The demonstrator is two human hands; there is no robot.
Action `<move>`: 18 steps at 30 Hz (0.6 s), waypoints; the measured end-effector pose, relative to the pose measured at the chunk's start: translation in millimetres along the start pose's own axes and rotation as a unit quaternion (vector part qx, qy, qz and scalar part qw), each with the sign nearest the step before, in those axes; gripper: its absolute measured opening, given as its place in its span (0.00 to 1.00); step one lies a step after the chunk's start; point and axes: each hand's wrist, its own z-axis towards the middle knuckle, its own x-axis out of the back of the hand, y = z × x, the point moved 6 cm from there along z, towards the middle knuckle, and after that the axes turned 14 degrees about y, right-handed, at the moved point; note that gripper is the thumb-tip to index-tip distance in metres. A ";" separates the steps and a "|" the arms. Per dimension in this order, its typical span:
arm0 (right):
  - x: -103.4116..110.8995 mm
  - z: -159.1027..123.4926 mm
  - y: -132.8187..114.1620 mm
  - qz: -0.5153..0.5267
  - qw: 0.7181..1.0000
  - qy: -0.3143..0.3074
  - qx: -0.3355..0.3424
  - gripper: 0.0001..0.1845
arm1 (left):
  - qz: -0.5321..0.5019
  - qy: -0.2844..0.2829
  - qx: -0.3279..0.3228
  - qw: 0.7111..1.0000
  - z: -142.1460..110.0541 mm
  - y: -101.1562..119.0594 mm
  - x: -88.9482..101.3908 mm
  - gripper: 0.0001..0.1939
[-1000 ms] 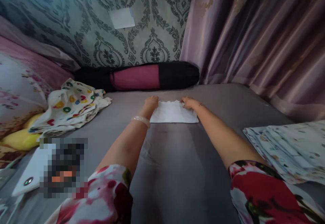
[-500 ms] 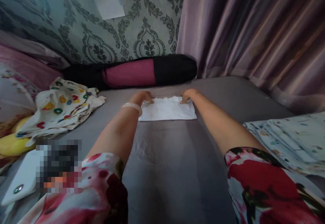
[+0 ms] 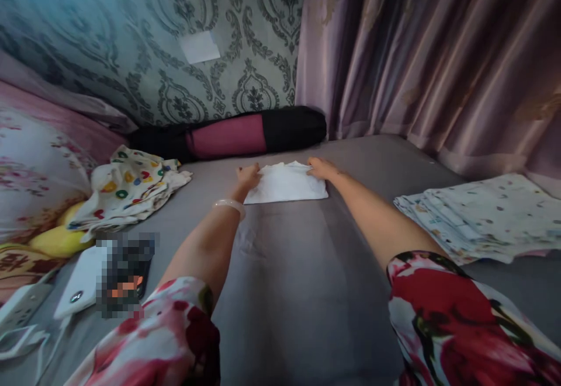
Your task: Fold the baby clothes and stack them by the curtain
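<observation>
A white folded garment (image 3: 287, 184) lies flat on the grey bed sheet (image 3: 280, 292), straight ahead of me. Its far edge looks slightly uneven and ruffled. At its far left corner, my left hand (image 3: 249, 177) has its fingers closed on the fabric; a pale bangle (image 3: 230, 205) circles that wrist. My right hand (image 3: 319, 169) pinches the far right corner, the fingertips partly hidden by the cloth and the hand. Both arms are stretched forward in floral sleeves.
Patterned folded cloths (image 3: 486, 216) lie stacked at right. A crumpled printed cloth (image 3: 131, 184) sits at left, beside a floral pillow (image 3: 35, 158). Nearer are a white device (image 3: 83, 281), a blurred-out dark item and a power strip (image 3: 26, 304). A black-and-maroon long bag (image 3: 228, 135) rests against the wall.
Both hands have stayed at the garment's far corners, shifting slightly along the edge. The far edge rises a little more on the right. The camera view has tilted and swung.
</observation>
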 end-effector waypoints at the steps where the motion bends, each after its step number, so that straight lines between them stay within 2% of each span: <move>1: 7.7 -1.7 -0.9 0.005 1.000 0.012 0.003 0.19 | 0.002 0.014 0.003 1.000 -3.2 0.1 9.4 0.15; 3: 23.9 -5.8 -4.8 0.019 0.999 0.038 0.017 0.18 | 0.007 0.033 0.020 0.999 -9.3 -1.2 28.9 0.13; 9: 59.2 -35.0 -17.4 0.044 0.995 0.067 0.057 0.22 | -0.041 0.053 -0.005 0.998 -34.4 4.4 75.3 0.17; 14: 77.5 -72.1 -24.3 0.054 0.993 0.066 0.083 0.21 | -0.026 0.029 -0.037 0.999 -68.5 8.5 97.1 0.14; 18: 83.5 -102.1 -32.0 0.073 0.987 0.060 0.129 0.20 | -0.039 0.030 -0.052 0.997 -100.9 12.5 110.9 0.17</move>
